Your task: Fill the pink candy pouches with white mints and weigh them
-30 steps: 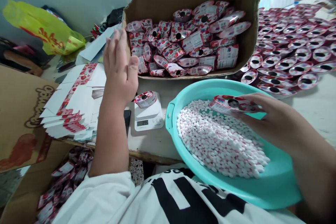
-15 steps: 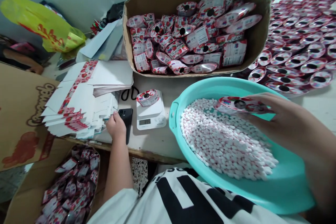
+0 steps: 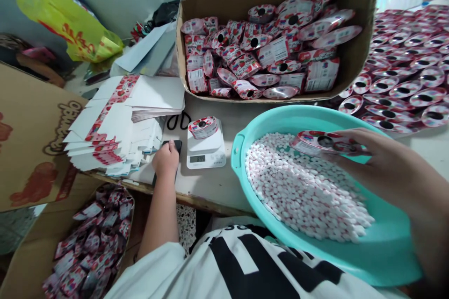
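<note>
My right hand [image 3: 382, 159] grips a strawberry-printed candy pack [image 3: 319, 142] by one end. The pack is oval with a round opening on top, and it hangs over the turquoise basin [image 3: 389, 247]. Small white and pinkish candies [image 3: 305, 187] cover the bottom of that basin. My left hand [image 3: 166, 159] is closed over a black phone [image 3: 177, 145] on the table; its fingertips are partly hidden, so what they hold cannot be made out. Right of it, another candy pack [image 3: 203, 127] sits on a white digital scale [image 3: 206, 159] with a lit display.
A cardboard box [image 3: 363, 51] of similar packs stands behind the basin. Rows of open-topped packs [image 3: 410, 84] fill the right side. Flat cartons [image 3: 119, 121] and scissors [image 3: 178, 120] lie left of the scale. Below the table edge, another box holds many packs [image 3: 93, 243].
My left hand has moved from beside the phone onto it. My right hand still holds its pack above the basin. The whole view has shifted slightly.
</note>
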The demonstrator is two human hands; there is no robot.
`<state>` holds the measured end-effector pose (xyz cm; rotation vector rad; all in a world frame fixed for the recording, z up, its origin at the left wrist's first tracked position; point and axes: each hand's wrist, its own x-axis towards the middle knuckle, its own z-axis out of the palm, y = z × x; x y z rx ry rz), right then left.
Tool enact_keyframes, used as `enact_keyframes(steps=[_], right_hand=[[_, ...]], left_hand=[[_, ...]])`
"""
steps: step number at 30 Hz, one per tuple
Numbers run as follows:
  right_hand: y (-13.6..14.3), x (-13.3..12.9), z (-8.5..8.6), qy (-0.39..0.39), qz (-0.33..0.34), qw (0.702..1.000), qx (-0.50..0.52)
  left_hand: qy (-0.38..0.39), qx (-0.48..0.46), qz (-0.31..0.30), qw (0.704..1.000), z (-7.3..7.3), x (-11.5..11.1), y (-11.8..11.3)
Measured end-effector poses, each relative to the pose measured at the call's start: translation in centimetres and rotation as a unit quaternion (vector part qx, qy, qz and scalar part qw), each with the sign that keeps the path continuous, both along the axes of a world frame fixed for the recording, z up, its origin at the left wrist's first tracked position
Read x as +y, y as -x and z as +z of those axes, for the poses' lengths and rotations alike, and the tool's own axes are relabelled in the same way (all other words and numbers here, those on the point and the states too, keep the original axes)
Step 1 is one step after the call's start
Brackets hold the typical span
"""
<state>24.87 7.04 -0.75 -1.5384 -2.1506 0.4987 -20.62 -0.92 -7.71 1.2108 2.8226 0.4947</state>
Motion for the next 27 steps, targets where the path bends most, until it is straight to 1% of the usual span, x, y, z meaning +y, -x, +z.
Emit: enact_keyframes(steps=[3,5,6,8,10,11,12,13,15,16,17,18,20,21,22,23,24,25,27], right_hand=[[0.0,-0.1,0.1,0.003,0.000,1.000,0.000],[-0.1,-0.1,-0.1,0.007,-0.001,1.000,0.008],[-0.1,-0.1,-0.3,0.008,-0.001,1.000,0.011],[-0.2,0.0,-0.7,0.006,0.000,1.000,0.016],[-0.2,0.1,-0.9,0.003,0.007,1.000,0.015],[-0.2,0.1,-1.0,0.000,0.011,1.000,0.015],[-0.2,0.2,-1.0,0.000,0.016,1.000,0.016],[-0.2,0.3,-1.0,0.001,0.022,1.000,0.018],[-0.1,0.3,-0.8,0.002,0.028,0.999,0.024],[-0.1,0.3,-0.8,0.002,0.027,0.999,0.028],[-0.1,0.3,-0.7,0.002,0.025,0.999,0.030],[0.0,0.2,-0.6,0.004,0.022,0.999,0.031],[0.1,0.0,-0.3,0.008,0.015,0.999,0.034],[0.1,0.0,-0.1,0.013,0.014,0.999,0.033],[0.2,-0.1,0.0,0.017,0.012,0.999,0.032],[0.3,-0.2,0.2,0.023,0.011,0.999,0.031],[0.3,-0.2,0.3,0.029,0.006,0.999,0.028],[0.3,-0.2,0.3,0.036,-0.002,0.999,0.028],[0.1,-0.2,0.2,0.047,-0.019,0.998,0.035]], left_hand=[[-0.021,-0.006,-0.006,1.000,0.3,-0.3,-0.1],[-0.048,-0.009,-0.014,0.999,0.7,-0.3,-0.5],[-0.069,-0.013,-0.028,0.997,1.0,-0.2,-0.8],[-0.141,-0.027,-0.093,0.985,1.7,0.5,-1.7],[-0.216,-0.037,-0.179,0.959,2.1,1.7,-2.7],[-0.234,-0.039,-0.220,0.946,2.3,2.5,-3.2],[-0.232,-0.043,-0.250,0.939,2.4,3.4,-3.6],[-0.214,-0.048,-0.265,0.939,2.6,4.2,-4.1],[-0.184,-0.052,-0.266,0.945,3.2,5.6,-4.7],[-0.189,-0.044,-0.261,0.945,3.8,6.1,-5.1],[-0.212,-0.027,-0.260,0.942,4.7,6.3,-5.4],[-0.245,-0.002,-0.267,0.932,5.8,6.3,-5.9],[-0.315,0.045,-0.309,0.896,8.5,6.0,-7.2],[-0.333,0.060,-0.335,0.879,9.9,5.7,-8.1],[-0.330,0.073,-0.360,0.869,11.1,5.5,-9.1],[-0.302,0.083,-0.394,0.864,12.0,5.3,-10.1],[-0.257,0.090,-0.426,0.862,12.6,5.3,-11.1],[-0.214,0.093,-0.450,0.862,12.9,5.3,-12.0],[-0.152,0.079,-0.469,0.866,12.7,5.8,-13.4]])
